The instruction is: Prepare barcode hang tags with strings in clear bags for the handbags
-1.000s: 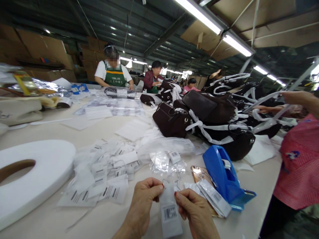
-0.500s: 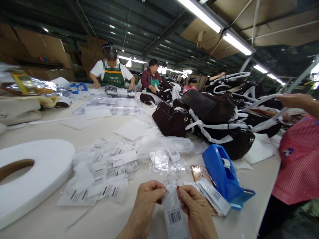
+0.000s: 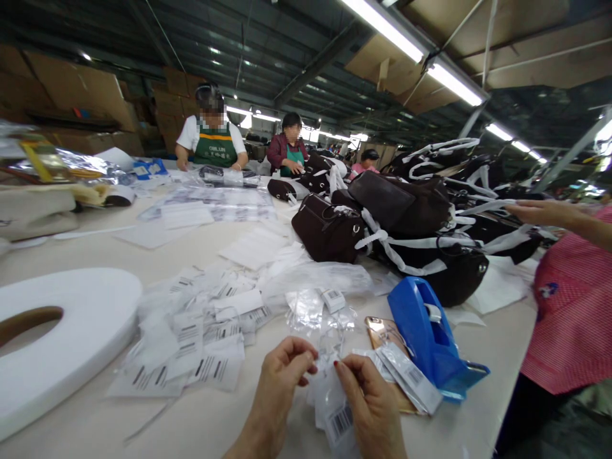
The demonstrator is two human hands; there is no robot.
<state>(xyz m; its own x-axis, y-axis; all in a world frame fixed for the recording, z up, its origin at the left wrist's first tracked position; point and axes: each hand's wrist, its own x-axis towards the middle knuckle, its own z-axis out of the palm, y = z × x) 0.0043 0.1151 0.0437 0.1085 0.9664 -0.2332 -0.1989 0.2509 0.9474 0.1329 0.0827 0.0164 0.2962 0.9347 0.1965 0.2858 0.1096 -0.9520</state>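
Observation:
In the lower middle of the head view, my right hand (image 3: 373, 405) pinches the top of a barcode tag in a clear plastic sleeve (image 3: 338, 417). The tag hangs tilted beside the thumb, and part of it is behind the hand. My left hand (image 3: 277, 389) is just left of the tag, its fingers curled and thumb close to the index finger; whatever is between those fingertips is too small to make out. Beyond the fingertips lie clear plastic packets (image 3: 306, 309) with a small barcode label (image 3: 333, 299). A loose pile of barcode tags (image 3: 191, 338) spreads to the left.
A blue tape dispenser (image 3: 423, 338) stands to the right, by a phone (image 3: 382, 331) and sleeved tags (image 3: 411, 376). A large white roll (image 3: 100, 312) lies left. Dark brown bags (image 3: 327, 226) are heaped behind. Co-workers stand across the table; another person's hand (image 3: 540, 210) reaches in from the right.
My left hand has come off the tag's sleeve and its fingers have loosened. The tag has tilted, and my right hand has shifted slightly left. The co-worker's hand at right has moved lower and left.

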